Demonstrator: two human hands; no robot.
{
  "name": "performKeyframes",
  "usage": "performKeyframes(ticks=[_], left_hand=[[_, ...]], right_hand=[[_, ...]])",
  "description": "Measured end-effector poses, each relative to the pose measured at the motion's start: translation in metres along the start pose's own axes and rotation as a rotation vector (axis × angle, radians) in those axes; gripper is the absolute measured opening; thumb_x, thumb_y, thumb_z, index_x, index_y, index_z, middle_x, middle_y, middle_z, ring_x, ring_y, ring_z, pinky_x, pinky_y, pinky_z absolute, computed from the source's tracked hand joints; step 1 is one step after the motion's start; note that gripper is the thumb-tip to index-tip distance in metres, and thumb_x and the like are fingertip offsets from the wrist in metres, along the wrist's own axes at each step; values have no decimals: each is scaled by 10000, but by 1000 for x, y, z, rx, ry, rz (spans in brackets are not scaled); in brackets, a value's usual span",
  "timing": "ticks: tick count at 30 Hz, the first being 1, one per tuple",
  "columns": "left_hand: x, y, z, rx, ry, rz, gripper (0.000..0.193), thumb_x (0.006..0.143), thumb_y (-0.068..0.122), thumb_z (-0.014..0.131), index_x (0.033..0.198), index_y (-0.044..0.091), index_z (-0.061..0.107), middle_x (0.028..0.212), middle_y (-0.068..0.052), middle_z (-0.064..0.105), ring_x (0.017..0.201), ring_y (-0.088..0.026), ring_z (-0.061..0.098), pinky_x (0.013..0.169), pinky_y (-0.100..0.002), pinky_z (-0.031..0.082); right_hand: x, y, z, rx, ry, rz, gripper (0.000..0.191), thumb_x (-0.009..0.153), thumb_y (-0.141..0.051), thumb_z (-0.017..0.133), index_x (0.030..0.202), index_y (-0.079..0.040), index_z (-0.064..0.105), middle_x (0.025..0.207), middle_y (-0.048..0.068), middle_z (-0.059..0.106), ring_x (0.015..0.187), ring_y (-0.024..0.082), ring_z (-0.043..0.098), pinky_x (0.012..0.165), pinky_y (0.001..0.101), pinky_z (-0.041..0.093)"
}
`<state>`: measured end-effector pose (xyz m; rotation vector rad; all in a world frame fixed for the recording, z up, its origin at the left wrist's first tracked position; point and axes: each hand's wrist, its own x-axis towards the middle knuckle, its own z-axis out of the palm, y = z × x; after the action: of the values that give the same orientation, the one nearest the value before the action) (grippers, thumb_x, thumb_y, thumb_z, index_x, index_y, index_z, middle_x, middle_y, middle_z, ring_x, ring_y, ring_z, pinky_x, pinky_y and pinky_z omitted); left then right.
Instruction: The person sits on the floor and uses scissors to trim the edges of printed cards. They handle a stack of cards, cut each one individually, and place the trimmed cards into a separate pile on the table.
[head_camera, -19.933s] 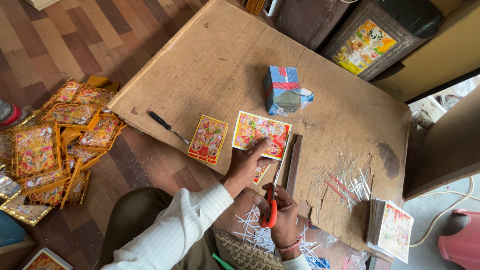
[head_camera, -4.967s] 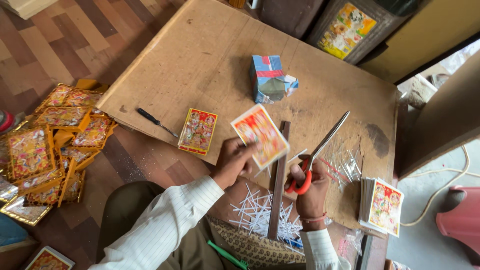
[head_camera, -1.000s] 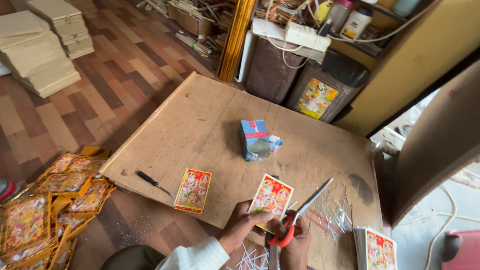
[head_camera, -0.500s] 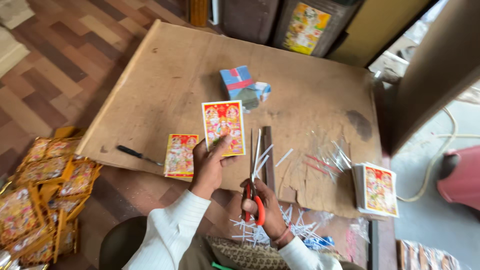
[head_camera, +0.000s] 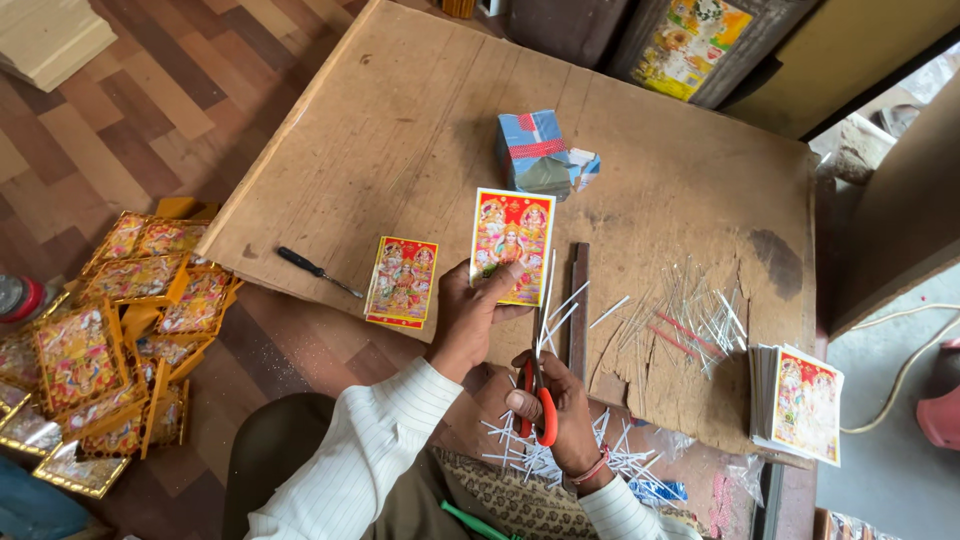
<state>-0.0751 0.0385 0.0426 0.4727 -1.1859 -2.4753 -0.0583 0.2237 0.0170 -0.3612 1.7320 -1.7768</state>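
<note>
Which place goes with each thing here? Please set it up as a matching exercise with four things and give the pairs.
Things:
1. Picture card
2. Scissors
3. Stack of cards
4. Screwdriver

Places:
A. At the board's right near corner
B. Held in the right hand
C. Pinned to the board by the left hand
D. Lying near the board's left edge, touched by no hand

Pairs: 1-C, 2-B, 3-A, 4-D
</note>
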Motion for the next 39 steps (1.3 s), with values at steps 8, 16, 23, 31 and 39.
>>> performKeyframes(ticks=[8,16,23,31,39], left_hand=[[1,-5,-1,15,3,1,258,925,181,739,1115,13,692,1030,-92,755,880,-199,762,712,-393,680],[2,-4,-1,11,11,-35,263,915,179,741,1110,10,687,1026,-98,756,871,-210,768,712,-400,680],[3,-5,-3,4,5,-57,292,896,193,755,1119,18,688,1040,-89,758,878,-200,762,704,-385,671],[8,-9,-7,-22,1,-75,286,901,171,750,1124,6,680,1045,-88,743,889,-190,751,681,-375,674],[9,-9,-9,-27,-19,-86,289,900,169,748,1124,1,679,1045,-91,742,879,-193,753,661,-371,672]], right_hand=[[0,-6,7,26,24,30,511,764,-214,865,1163,2,629,718,25,603,512,114,600,464,250,481],[1,-5,8,14,40,7,479,757,-190,879,1128,5,648,692,14,584,483,102,570,436,244,458],[-1,-5,11,-5,87,21,464,745,-173,880,1110,1,652,685,29,640,477,98,590,412,250,458],[1,1,13,-7,133,16,396,751,-118,880,1069,8,681,611,3,598,424,81,547,384,236,427],[-1,1,13,-13,127,3,403,743,-119,891,1062,6,680,615,-1,609,452,77,553,395,238,425]])
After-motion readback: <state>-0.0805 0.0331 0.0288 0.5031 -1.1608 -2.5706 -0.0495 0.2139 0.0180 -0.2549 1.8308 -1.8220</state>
